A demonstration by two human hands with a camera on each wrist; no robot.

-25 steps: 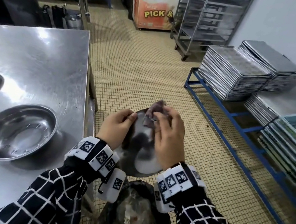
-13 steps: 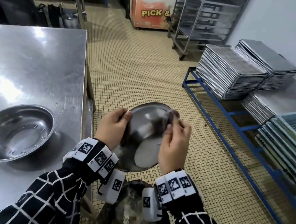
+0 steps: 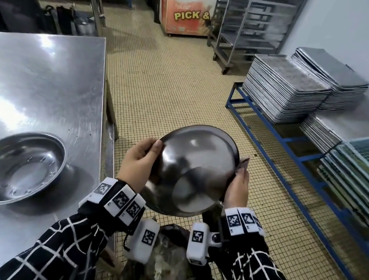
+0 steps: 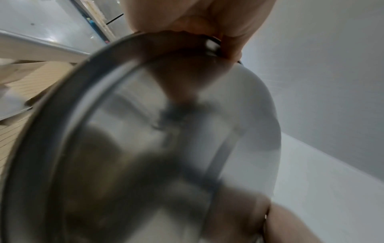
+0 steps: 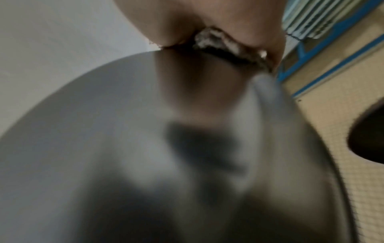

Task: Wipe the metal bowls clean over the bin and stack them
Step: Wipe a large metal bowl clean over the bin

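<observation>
- Left hand (image 3: 138,160) is curled round the left rim of the metal bowl (image 3: 194,170), thumb on the outer wall; right hand (image 3: 237,188) pinches the right rim with a cloth (image 3: 242,162) trapped between fingers and metal. I read both as closed on the bowl.
- Tabletop (image 3: 44,74) to my left, largest thing to hit: swinging the bowl over for stacking could clip its edge, since the bowl hangs just beside it.
- Bin (image 3: 165,270) sits directly under the bowl, dark liner open. If either rim hold slips, I'd expect the bowl to drop in or bounce off onto the tiled floor.
- Held bowl is tipped, underside toward me, inside facing away; polished steel, so slippery, and rim-only holds give little margin.
- Second bowl (image 3: 14,168) rests upright on the tabletop, likely the stack base; a hard set-down could skid it.
- Cloth is barely showing past the rim; it could fall into the bin if the right pinch loosens.
</observation>
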